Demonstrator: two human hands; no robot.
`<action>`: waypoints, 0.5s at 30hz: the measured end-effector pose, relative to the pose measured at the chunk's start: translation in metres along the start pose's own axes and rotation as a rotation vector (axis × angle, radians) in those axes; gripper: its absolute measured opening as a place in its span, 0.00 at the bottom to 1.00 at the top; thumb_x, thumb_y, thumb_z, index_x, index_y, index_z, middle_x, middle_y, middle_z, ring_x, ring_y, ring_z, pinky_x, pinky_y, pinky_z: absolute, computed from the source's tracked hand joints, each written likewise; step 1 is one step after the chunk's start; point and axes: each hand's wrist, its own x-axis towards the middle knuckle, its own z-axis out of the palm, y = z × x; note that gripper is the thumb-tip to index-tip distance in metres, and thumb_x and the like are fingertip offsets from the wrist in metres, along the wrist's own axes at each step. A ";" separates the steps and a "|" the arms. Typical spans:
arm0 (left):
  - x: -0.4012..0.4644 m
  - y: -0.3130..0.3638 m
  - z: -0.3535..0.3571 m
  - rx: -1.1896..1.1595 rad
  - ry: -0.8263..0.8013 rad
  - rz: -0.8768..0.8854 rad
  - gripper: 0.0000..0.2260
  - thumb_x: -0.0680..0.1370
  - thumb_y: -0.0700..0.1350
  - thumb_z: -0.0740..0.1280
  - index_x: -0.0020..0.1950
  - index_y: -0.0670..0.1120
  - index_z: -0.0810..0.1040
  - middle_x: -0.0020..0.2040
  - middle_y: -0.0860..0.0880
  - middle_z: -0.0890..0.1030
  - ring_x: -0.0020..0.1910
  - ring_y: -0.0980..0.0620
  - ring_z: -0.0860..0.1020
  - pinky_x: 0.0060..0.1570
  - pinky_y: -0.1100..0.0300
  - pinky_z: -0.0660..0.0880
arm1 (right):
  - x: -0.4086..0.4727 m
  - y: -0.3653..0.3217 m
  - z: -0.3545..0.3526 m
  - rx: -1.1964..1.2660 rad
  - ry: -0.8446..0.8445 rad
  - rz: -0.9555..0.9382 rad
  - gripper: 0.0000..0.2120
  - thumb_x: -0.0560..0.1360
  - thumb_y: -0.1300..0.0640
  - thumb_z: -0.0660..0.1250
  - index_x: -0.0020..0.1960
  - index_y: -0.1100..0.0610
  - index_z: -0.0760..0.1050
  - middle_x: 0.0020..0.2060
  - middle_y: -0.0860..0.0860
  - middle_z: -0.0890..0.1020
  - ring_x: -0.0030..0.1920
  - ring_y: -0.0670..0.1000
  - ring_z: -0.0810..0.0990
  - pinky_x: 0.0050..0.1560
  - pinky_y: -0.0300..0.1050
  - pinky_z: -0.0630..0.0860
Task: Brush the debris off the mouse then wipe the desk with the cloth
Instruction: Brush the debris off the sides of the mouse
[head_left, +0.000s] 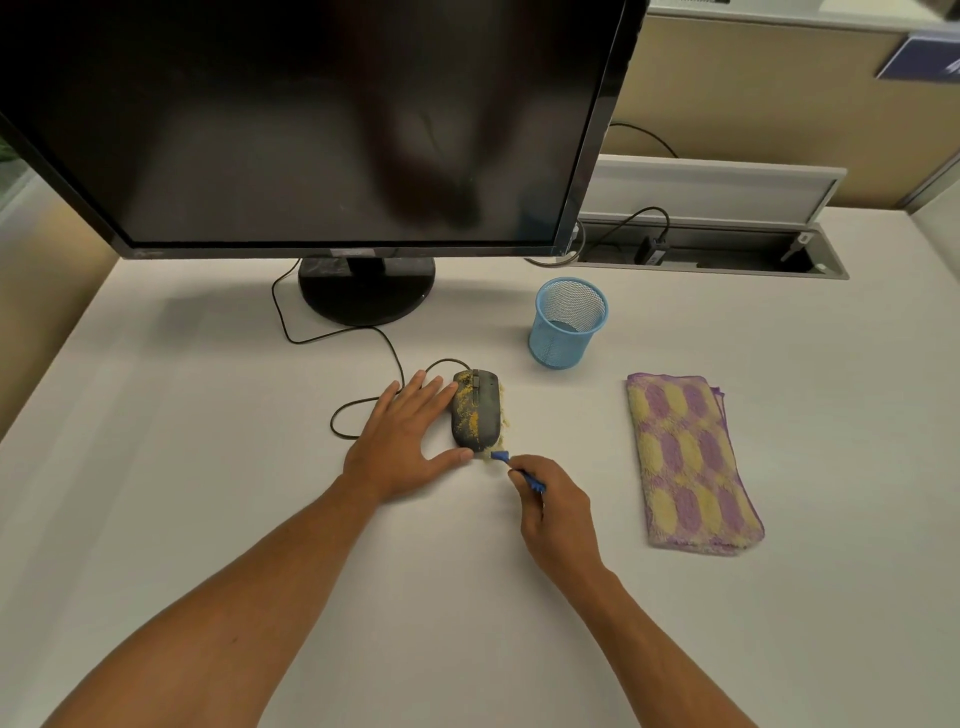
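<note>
A dark grey wired mouse (480, 410) lies mid-desk, with yellow powdery debris (470, 418) on its left half and some spilled along its right side and near end. My left hand (402, 439) lies flat against the mouse's left side, fingers spread, thumb at its near end. My right hand (556, 506) pinches a small blue brush (519, 470), whose tip touches the desk at the mouse's near right corner. A folded purple and yellow cloth (693, 462) lies to the right, untouched.
A black monitor (311, 119) on a round stand (366, 291) fills the back left. A blue mesh cup (568, 322) stands behind and right of the mouse. The mouse cable (363, 364) loops to the left. An open cable tray (717, 249) runs along the back right.
</note>
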 end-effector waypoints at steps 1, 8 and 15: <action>0.000 0.000 0.000 0.000 0.000 -0.001 0.40 0.73 0.74 0.55 0.79 0.55 0.51 0.79 0.53 0.55 0.78 0.57 0.44 0.77 0.50 0.45 | 0.001 -0.001 -0.002 0.006 0.018 -0.001 0.09 0.78 0.59 0.63 0.55 0.61 0.78 0.49 0.54 0.83 0.46 0.46 0.77 0.52 0.24 0.67; -0.001 0.001 -0.001 -0.031 0.003 -0.007 0.40 0.74 0.73 0.57 0.79 0.55 0.51 0.79 0.54 0.54 0.78 0.58 0.43 0.77 0.49 0.45 | 0.027 -0.012 -0.007 0.089 0.110 -0.031 0.10 0.78 0.61 0.64 0.56 0.63 0.78 0.49 0.55 0.83 0.48 0.46 0.77 0.52 0.23 0.69; 0.000 0.000 0.000 -0.009 0.011 0.002 0.40 0.74 0.73 0.57 0.79 0.55 0.52 0.79 0.53 0.55 0.78 0.57 0.44 0.77 0.50 0.45 | 0.013 -0.003 0.002 0.151 0.060 0.039 0.11 0.78 0.58 0.63 0.57 0.59 0.78 0.51 0.51 0.83 0.50 0.42 0.77 0.52 0.24 0.69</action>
